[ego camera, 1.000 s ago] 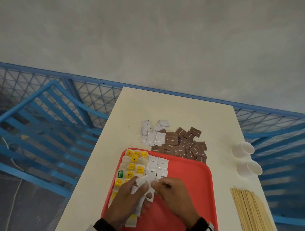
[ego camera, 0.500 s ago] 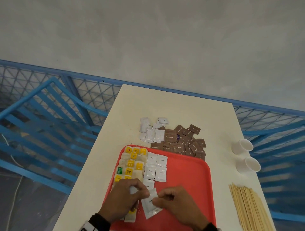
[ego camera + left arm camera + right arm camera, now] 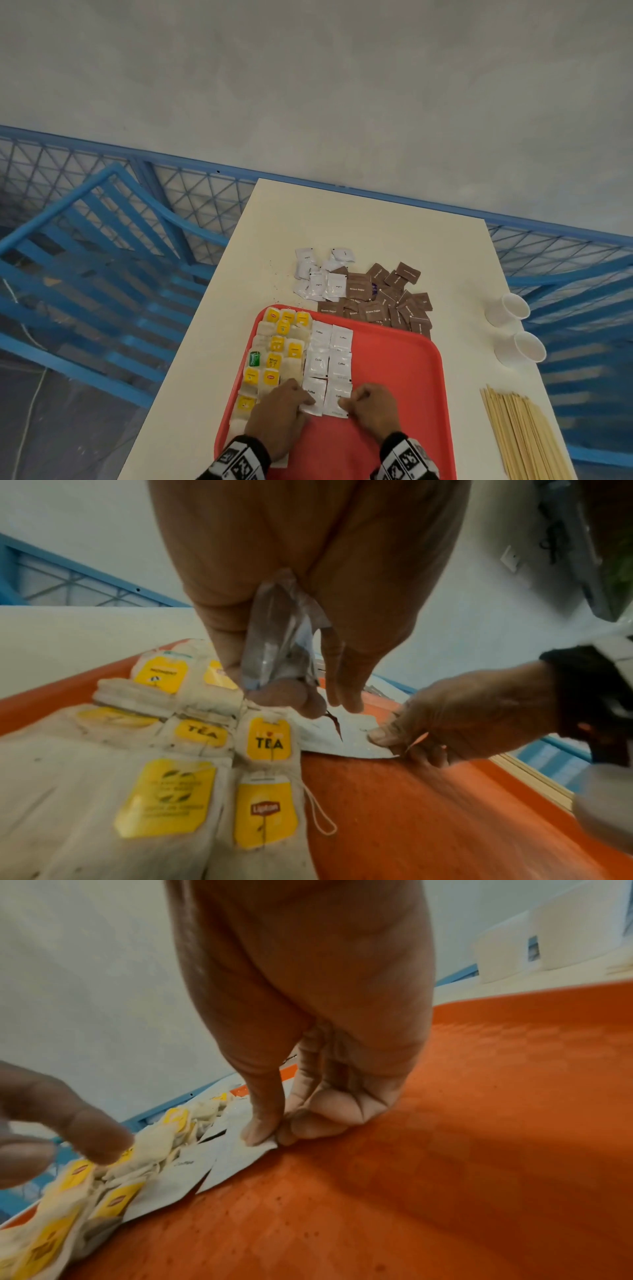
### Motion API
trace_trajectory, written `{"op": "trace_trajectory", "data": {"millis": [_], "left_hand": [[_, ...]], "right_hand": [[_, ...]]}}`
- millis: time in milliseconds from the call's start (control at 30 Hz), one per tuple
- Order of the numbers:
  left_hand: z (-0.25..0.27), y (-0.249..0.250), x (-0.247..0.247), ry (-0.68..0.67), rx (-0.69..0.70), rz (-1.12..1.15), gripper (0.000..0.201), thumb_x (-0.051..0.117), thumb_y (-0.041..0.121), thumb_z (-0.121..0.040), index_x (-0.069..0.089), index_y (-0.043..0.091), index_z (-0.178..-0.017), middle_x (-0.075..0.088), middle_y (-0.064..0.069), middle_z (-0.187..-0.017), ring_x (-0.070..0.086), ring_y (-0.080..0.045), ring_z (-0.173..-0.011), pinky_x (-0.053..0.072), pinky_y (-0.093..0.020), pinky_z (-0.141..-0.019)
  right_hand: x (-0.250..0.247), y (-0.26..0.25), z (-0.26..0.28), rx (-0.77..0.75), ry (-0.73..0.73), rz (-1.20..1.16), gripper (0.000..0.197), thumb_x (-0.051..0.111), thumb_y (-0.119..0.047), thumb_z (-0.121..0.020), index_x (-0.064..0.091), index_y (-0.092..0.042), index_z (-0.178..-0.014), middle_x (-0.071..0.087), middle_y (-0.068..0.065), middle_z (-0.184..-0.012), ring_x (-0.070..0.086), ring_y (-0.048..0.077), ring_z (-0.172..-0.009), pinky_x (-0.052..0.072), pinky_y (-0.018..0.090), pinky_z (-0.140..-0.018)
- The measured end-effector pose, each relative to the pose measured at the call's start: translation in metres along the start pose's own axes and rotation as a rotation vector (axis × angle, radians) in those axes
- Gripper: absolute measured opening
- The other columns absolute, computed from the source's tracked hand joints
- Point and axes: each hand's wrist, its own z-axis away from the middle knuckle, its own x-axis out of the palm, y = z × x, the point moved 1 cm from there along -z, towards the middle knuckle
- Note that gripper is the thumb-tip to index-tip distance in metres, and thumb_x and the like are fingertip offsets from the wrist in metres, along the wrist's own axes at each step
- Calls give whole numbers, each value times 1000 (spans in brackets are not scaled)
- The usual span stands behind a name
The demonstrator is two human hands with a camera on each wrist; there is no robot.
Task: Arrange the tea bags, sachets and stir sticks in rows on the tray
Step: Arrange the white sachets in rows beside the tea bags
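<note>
On the red tray, tea bags with yellow tags fill the left columns. White coffee sachets lie beside them in two columns. My right hand pinches the near corner of the nearest right-column sachet, which lies flat on the tray; the pinch shows in the right wrist view. My left hand grips a small stack of white sachets and rests by the nearest left-column sachet.
Beyond the tray lie loose white sachets and a heap of brown sugar sachets. Two white paper cups lie on their sides at the right table edge. Wooden stir sticks lie right of the tray. Blue railing surrounds the table.
A second ago both hands held sachets above the tray. The right hand has since lowered a tilted sachet flat into the right column, and both hands have come down to the tray.
</note>
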Motion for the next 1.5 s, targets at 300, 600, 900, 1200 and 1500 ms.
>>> {"op": "trace_trajectory", "data": {"millis": [300, 600, 900, 1200, 1500], "left_hand": [[-7, 0, 20, -49, 31, -83, 34, 58, 30, -94, 63, 33, -127, 51, 20, -134, 52, -2, -120, 46, -23, -100], [-4, 18, -15, -23, -62, 226, 42, 52, 56, -94, 54, 36, -131, 57, 16, -123, 57, 0, -110, 46, -20, -93], [6, 69, -91, -233, -243, 1564, 77, 16, 76, -88, 59, 31, -135, 64, -21, -124, 64, -36, -64, 51, -34, -50], [23, 72, -96, 133, -261, 975, 20, 67, 18, -92, 69, 3, -79, 71, -12, -73, 66, -18, -58, 55, -34, -60], [23, 70, -106, 107, -199, 817, 23, 72, 22, -88, 72, 10, -68, 71, -9, -72, 63, -18, -62, 53, -29, -57]], "right_hand": [[7, 4, -2, -22, 49, 38, 24, 82, -27, -71, 60, -18, -69, 72, 1, -77, 59, 8, -65, 48, 23, -62], [-12, -17, 15, -130, 76, 95, 23, 72, -28, -83, 56, -19, -70, 62, -6, -69, 51, 3, -61, 39, 16, -57], [-44, -117, 90, -579, -233, -244, 21, 73, -20, -88, 67, -2, -79, 75, -13, -84, 63, 3, -55, 43, 13, -57], [-56, -108, 77, -380, -209, -468, 9, 76, -17, -84, 77, -13, -76, 71, 3, -68, 56, 8, -56, 44, 20, -54], [-59, -116, 78, -484, -231, -389, 5, 76, -17, -84, 78, -13, -83, 70, -4, -67, 56, 4, -58, 44, 18, -57]]}}
